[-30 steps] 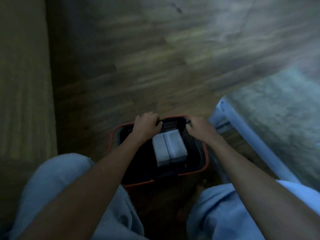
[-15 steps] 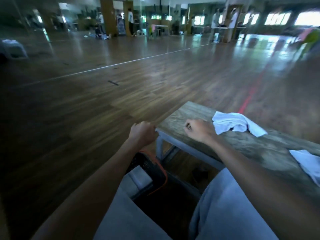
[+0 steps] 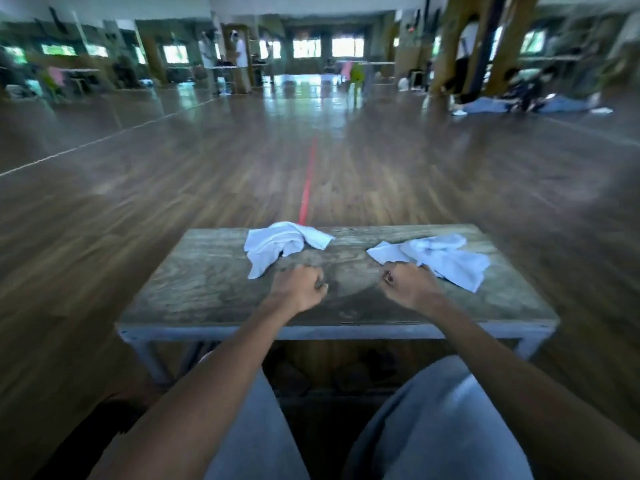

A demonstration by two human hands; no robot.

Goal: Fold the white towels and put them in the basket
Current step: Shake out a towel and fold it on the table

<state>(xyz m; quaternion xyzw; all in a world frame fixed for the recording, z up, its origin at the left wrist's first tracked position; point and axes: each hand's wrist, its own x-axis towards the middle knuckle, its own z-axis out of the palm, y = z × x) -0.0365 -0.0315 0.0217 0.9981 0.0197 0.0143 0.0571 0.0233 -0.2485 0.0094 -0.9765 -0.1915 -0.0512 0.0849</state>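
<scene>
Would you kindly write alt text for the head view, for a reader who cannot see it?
Two crumpled white towels lie on a wooden table. The left hand is a fist over bare wood near the left towel, holding nothing; the right hand is curled at the near edge of the right towel, grip unclear. A blurred hall lies beyond.

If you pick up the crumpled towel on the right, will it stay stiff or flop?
Probably floppy: the right towel lies in soft wrinkles. It looks thin, so it is likely light. It shouldn't roll, since it sits low and bunched on the table.
</scene>
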